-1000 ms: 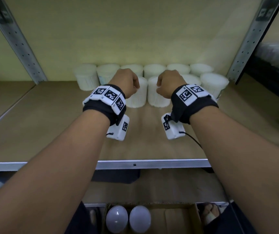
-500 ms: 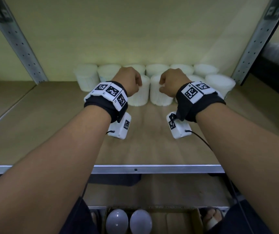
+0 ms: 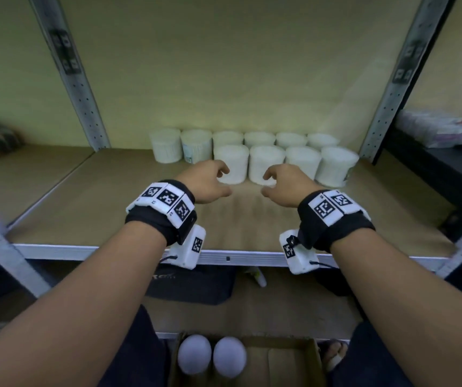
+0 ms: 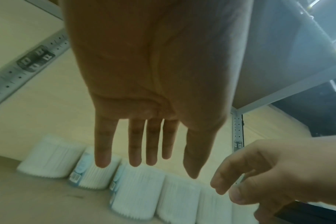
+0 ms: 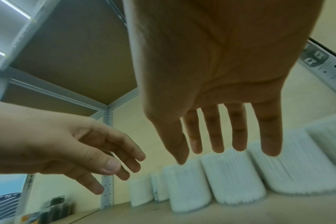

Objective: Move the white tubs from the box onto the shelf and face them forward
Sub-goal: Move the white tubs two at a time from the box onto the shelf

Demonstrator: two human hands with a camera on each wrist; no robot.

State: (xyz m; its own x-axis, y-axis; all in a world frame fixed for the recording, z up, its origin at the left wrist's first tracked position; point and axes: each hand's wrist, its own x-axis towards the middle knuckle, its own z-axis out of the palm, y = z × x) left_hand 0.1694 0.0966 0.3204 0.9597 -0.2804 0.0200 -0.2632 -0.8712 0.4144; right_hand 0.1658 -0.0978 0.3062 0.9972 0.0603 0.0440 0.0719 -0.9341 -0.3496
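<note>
White tubs (image 3: 266, 164) stand in two rows at the back of the wooden shelf (image 3: 112, 219); one back tub shows a blue label (image 3: 189, 152). My left hand (image 3: 210, 180) and right hand (image 3: 283, 182) hover just in front of the two front-left tubs, touching nothing. Both are empty. The left wrist view shows straight fingers (image 4: 136, 144) above the tubs (image 4: 136, 191). In the right wrist view the fingers (image 5: 238, 130) are also straight, above the tubs (image 5: 234, 178). Two more white tubs (image 3: 194, 354) (image 3: 230, 354) lie in the cardboard box (image 3: 285, 361) below.
Grey metal uprights (image 3: 67, 65) (image 3: 400, 74) frame the shelf, and its metal front rim (image 3: 238, 258) runs under my wrists. A dark bag (image 3: 190, 286) lies on the lower shelf. Packaged goods (image 3: 442, 132) fill the right-hand rack. A sandalled foot (image 3: 333, 356) is beside the box.
Both hands have let go of the two front tubs and drawn back toward the shelf's front edge, fingers uncurling. The tubs stay where they stood.
</note>
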